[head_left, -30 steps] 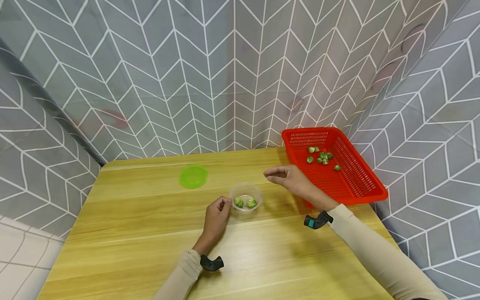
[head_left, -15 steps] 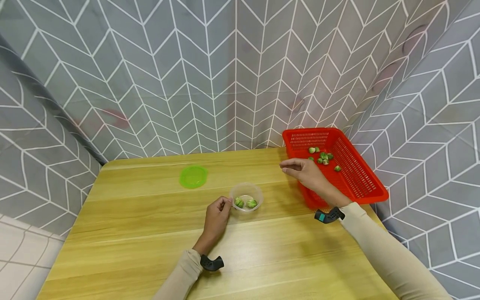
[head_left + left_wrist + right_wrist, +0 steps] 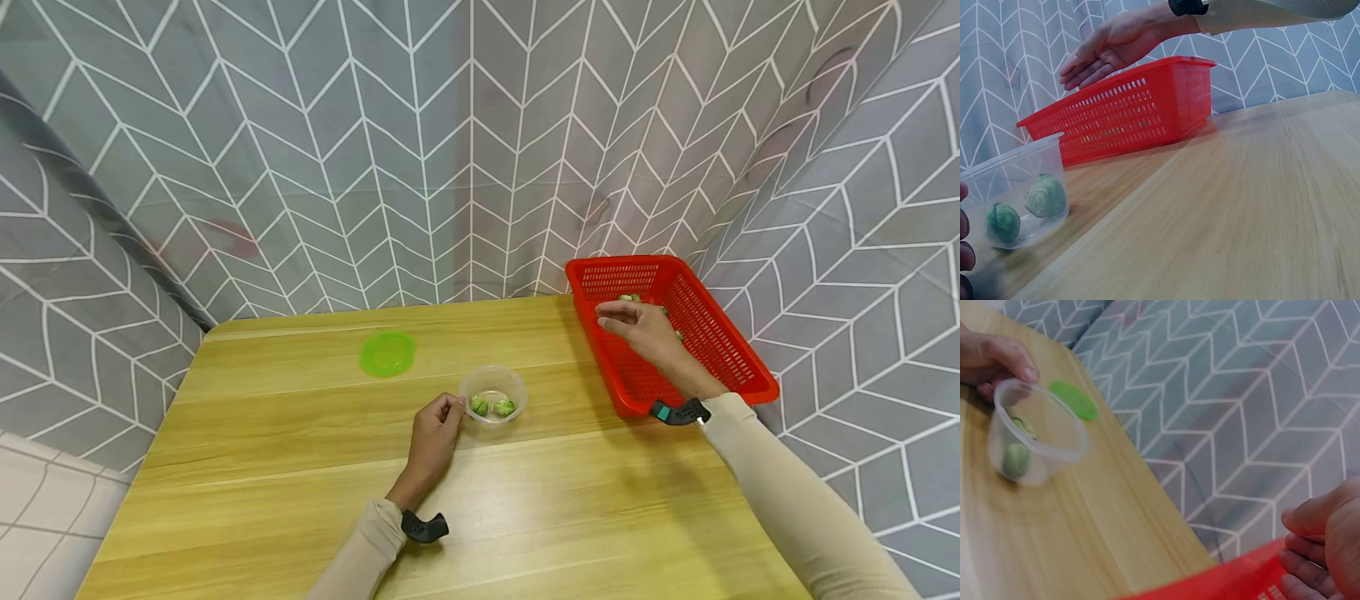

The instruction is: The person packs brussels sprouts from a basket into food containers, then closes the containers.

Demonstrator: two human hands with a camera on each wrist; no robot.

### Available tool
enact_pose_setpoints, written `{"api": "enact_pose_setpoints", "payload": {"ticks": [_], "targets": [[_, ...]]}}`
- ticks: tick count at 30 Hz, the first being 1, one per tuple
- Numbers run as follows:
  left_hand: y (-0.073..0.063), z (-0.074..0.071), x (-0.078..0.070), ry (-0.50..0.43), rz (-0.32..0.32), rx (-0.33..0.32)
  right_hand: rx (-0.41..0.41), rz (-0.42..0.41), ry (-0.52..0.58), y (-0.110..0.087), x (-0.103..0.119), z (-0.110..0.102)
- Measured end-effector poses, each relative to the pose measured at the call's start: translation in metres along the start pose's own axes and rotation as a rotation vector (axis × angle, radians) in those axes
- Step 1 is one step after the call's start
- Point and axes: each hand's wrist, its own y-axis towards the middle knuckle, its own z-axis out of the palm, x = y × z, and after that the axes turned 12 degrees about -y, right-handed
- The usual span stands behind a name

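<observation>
A clear round plastic container (image 3: 495,379) stands upright on the table, with two Brussels sprouts (image 3: 1045,196) inside. My left hand (image 3: 435,433) pinches its rim at the left side, thumb on the edge in the right wrist view. Over the near-left part of a red plastic basket (image 3: 712,333) hovers my right hand (image 3: 647,332), fingers loosely extended and nothing in them. Brussels sprouts (image 3: 630,297) lie on the basket's floor, most of them hidden behind that hand.
A green lid (image 3: 387,354) lies flat on the wooden table (image 3: 300,467), behind and left of the container. Grey patterned curtains (image 3: 420,150) hang along the back and both sides. The basket stands at the table's back right corner.
My right hand has moved rightward from beside the container to above the basket, covering most of the sprouts there. The left hand and the container have stayed in place.
</observation>
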Motion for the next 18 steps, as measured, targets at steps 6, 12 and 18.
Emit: {"api": "enact_pose_setpoints", "payload": {"ticks": [6, 12, 18], "targets": [[0.0, 0.0, -0.001, 0.005, -0.003, 0.002, -0.062, 0.019, -0.015, 0.009, -0.016, -0.011], [0.0, -0.002, 0.0, 0.017, -0.002, 0.021, -0.118, 0.05, -0.024, 0.019, -0.033, -0.021], [0.0, -0.002, 0.001, 0.012, 0.002, 0.022, -0.131, 0.094, -0.043, 0.03, -0.046, -0.028]]}}
